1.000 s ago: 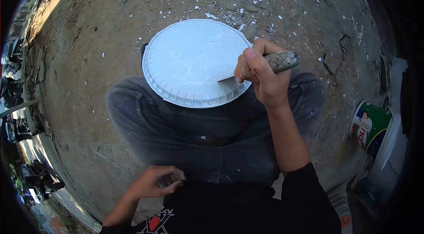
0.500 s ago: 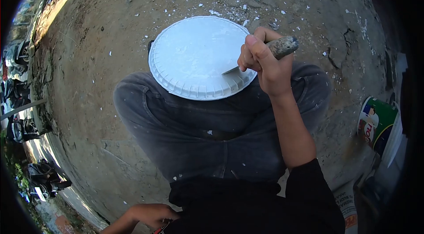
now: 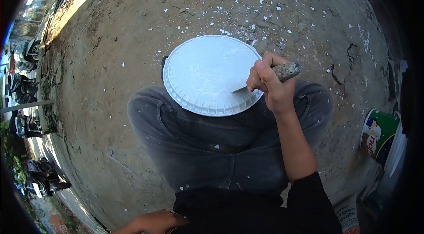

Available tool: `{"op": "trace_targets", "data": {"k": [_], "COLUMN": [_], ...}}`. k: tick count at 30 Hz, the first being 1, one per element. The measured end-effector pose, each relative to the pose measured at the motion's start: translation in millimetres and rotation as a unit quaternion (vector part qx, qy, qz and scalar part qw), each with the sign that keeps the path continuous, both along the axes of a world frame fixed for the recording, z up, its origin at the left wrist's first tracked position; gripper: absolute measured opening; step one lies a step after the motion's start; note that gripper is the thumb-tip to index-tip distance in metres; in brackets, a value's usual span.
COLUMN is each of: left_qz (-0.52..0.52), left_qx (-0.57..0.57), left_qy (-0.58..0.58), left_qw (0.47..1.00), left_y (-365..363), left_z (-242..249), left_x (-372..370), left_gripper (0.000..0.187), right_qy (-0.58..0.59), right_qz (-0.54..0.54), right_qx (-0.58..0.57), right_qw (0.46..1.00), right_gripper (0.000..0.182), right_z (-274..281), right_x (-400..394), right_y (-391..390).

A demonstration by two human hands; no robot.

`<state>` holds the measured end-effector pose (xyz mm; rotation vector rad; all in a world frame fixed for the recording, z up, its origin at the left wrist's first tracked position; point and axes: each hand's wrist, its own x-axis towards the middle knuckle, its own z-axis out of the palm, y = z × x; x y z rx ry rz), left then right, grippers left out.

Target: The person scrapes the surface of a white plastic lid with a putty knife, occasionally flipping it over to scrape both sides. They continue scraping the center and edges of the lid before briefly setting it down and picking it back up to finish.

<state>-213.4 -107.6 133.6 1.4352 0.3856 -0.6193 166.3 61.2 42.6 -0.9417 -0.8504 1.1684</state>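
A white round lid [image 3: 207, 70] with a ribbed rim lies between my knees, over something dark that is mostly hidden. My right hand [image 3: 274, 79] is closed round the worn grey handle of a scraper [image 3: 287, 71], at the lid's right side. The scraper's thin metal blade meets or hovers just over the lid's lower right part. Near the bottom edge, my left hand [image 3: 161, 221] rests by my waist, away from the lid; its fingers are hidden against my dark shirt.
White flakes [image 3: 254, 26] are scattered on the dirt ground [image 3: 110, 57] beyond the lid. A green and white bucket [image 3: 380, 136] lies at the right, near a printed sack [image 3: 348, 214]. Motorbikes [image 3: 42, 174] stand at the far left.
The view has shifted, so the lid and my knees appear lower and slightly further right. My right hand keeps its grip on the scraper, with the blade still at the lid's lower right.
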Motion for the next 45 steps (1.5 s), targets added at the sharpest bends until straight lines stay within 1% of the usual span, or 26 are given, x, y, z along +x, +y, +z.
{"op": "trace_targets", "data": {"k": [1,2,4,5,7,10,11,13,16,20,22,23,25,26,28,29,31,35,36,37,38,40,41,43,44,45], "left_qz": [0.091,0.089,0.089,0.088,-0.035,-0.014,-0.016,0.133,0.12,0.216,0.03,0.034,-0.122,-0.124,0.12,0.12,0.135,0.201,0.197,0.191,0.193,0.065,0.069,-0.142,-0.144,-0.093], "left_qx": [-0.097,-0.089,-0.184,-0.181,-0.28,-0.188,-0.19,-0.068,-0.014,-0.073,-0.121,-0.119,-0.158,-0.156,-0.144,-0.143,-0.043,0.01,-0.044,-0.098,-0.097,-0.184,-0.181,-0.204,-0.204,-0.162], "left_qy": [-0.031,-0.032,-0.038,-0.039,-0.014,-0.024,-0.025,-0.117,-0.082,-0.137,-0.033,-0.032,0.022,0.023,-0.116,-0.115,-0.152,-0.112,-0.117,-0.123,-0.12,-0.038,-0.036,0.013,0.012,-0.022], "left_qw": [0.991,0.992,0.978,0.979,0.959,0.982,0.981,0.982,0.989,0.964,0.992,0.992,0.98,0.98,0.975,0.976,0.978,0.973,0.972,0.969,0.969,0.98,0.98,0.969,0.968,0.982], "left_y": [0.7,-0.7,-8.3,-11.5,-12.6,-6.5,-9.7,-19.2,-30.9,-19.1,-2.6,-4.9,-7.6,-7.9,-8.4,-10.7,-18.3,-30.8,-31.2,-31.6,-29.0,-18.1,-16.3,-12.7,-12.4,-12.0], "left_z": [-4.7,-8.2,-14.8,-20.2,-25.2,-16.9,-15.3,-14.6,-20.2,-15.0,-7.8,-8.3,-13.0,-15.4,-18.3,-20.5,-23.9,-21.5,-24.9,-25.7,-24.4,-21.1,-19.1,-16.2,-18.0,-21.1], "left_x": [-5.1,-9.2,-17.4,-24.3,-30.4,-19.8,-15.4,-8.2,-4.1,9.9,-0.2,-7.2,-17.0,-17.2,-10.7,-7.7,-1.7,-1.4,-3.8,-6.7,-11.6,-18.9,-16.7,-10.5,-12.7,-17.9], "left_gripper": [0.047,0.047,0.044,0.044,0.04,0.033,0.033,0.028,0.022,0.022,0.023,0.023,0.024,0.024,0.023,0.023,0.023,0.022,0.021,0.019,0.019,0.016,0.016,0.016,0.016,0.016], "right_qy": [-0.001,-0.005,-0.006,-0.006,-0.009,-0.009,-0.011,-0.018,-0.032,0.019,0.013,0.01,0.006,0.0,0.011,0.022,0.023,0.022,-0.029,-0.025,-0.027,-0.037,-0.035,-0.031,-0.032,-0.027], "right_qz": [-0.001,0.0,0.0,0.0,0.003,-0.002,-0.004,0.0,0.002,0.004,0.009,0.007,0.005,0.0,-0.002,0.003,0.001,-0.004,-0.021,-0.019,-0.015,-0.014,-0.011,-0.009,-0.01,-0.012], "right_qx": [0.009,0.007,0.003,0.005,-0.005,-0.016,-0.018,-0.013,-0.014,-0.011,-0.01,-0.004,0.0,0.0,-0.001,-0.002,-0.003,-0.002,-0.006,-0.004,-0.004,-0.003,-0.001,-0.007,-0.008,-0.009], "right_qw": [1.0,1.0,1.0,1.0,1.0,1.0,1.0,1.0,0.999,1.0,1.0,1.0,1.0,1.0,1.0,1.0,1.0,1.0,0.999,0.999,1.0,0.999,0.999,0.999,0.999,1.0], "right_gripper": [0.033,0.033,0.034,0.034,0.035,0.035,0.035,0.035,0.034,0.033,0.033,0.033,0.033,0.033,0.032,0.032,0.032,0.033,0.035,0.035,0.035,0.035,0.035,0.035,0.035,0.035], "right_z": [-0.1,-0.6,-1.6,-1.2,-0.8,0.2,-0.3,-1.1,1.1,-1.5,-1.9,-1.5,0.1,0.4,-0.3,-0.5,-0.7,-2.9,0.7,0.7,0.2,1.4,1.6,2.6,2.6,1.9], "right_x": [0.3,0.6,-0.1,0.2,0.4,0.7,1.0,1.4,0.4,0.4,1.1,0.1,-3.3,-3.2,-1.8,-1.2,0.0,1.5,-3.9,-5.3,-4.6,-5.1,-5.4,-4.0,-3.4,-3.1], "right_y": [0.6,0.7,0.7,1.5,-0.2,-0.8,-1.4,-1.3,-1.6,0.2,-1.0,0.1,0.8,0.3,-0.3,0.5,1.4,1.9,2.2,2.6,1.9,1.7,2.0,1.4,1.6,1.3]}}
